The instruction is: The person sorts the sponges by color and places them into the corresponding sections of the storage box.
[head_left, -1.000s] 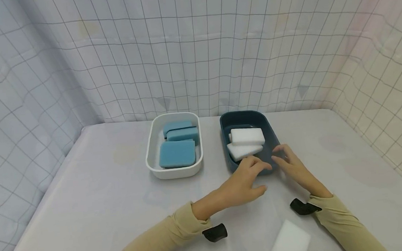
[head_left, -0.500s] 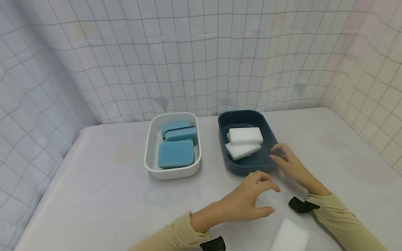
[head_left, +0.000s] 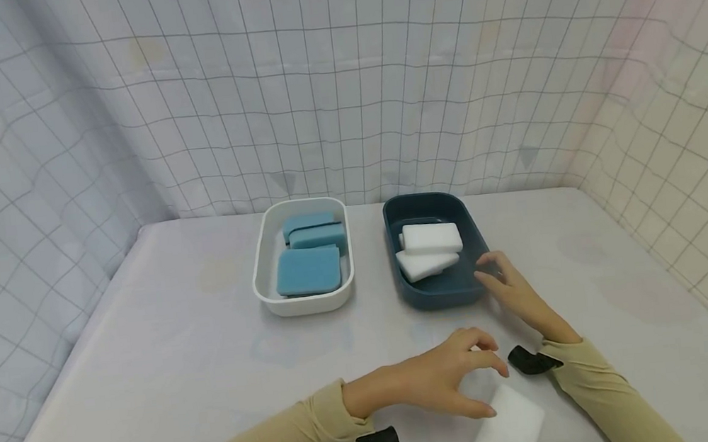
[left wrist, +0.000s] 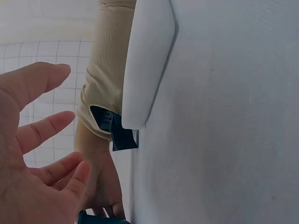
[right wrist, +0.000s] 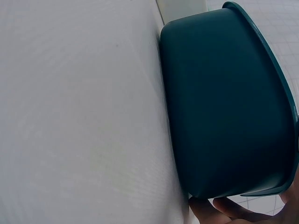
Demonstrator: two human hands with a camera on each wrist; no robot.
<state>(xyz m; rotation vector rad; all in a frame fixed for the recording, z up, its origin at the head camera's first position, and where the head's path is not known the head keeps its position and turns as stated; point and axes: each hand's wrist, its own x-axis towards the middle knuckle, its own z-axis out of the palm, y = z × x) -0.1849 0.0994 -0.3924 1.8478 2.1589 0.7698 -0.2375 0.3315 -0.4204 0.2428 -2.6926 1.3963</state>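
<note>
My left hand (head_left: 442, 376) hovers just behind and left of a white sponge block (head_left: 514, 425) lying on the table. Its fingers are spread and loosely bent, with nothing between them. The left wrist view shows the same sponge (left wrist: 147, 65) apart from the fingertips. My right hand (head_left: 514, 291) holds the front right corner of a dark blue bin (head_left: 435, 300), with fingers on its outer wall and others at the rim. In the right wrist view the bin (right wrist: 224, 107) hides part of that hand. Several white sponges (head_left: 431, 239) lie piled inside the bin.
A white bin (head_left: 311, 305) with several blue sponges (head_left: 309, 271) stands left of the dark one. Both bins are near the back edge of the white-covered table (head_left: 168, 353). A checked curtain (head_left: 341, 87) hangs behind and at both sides.
My left hand has drawn back from the dark blue bin toward the front, coming close to the loose white sponge. The right hand has stayed at the bin's corner.
</note>
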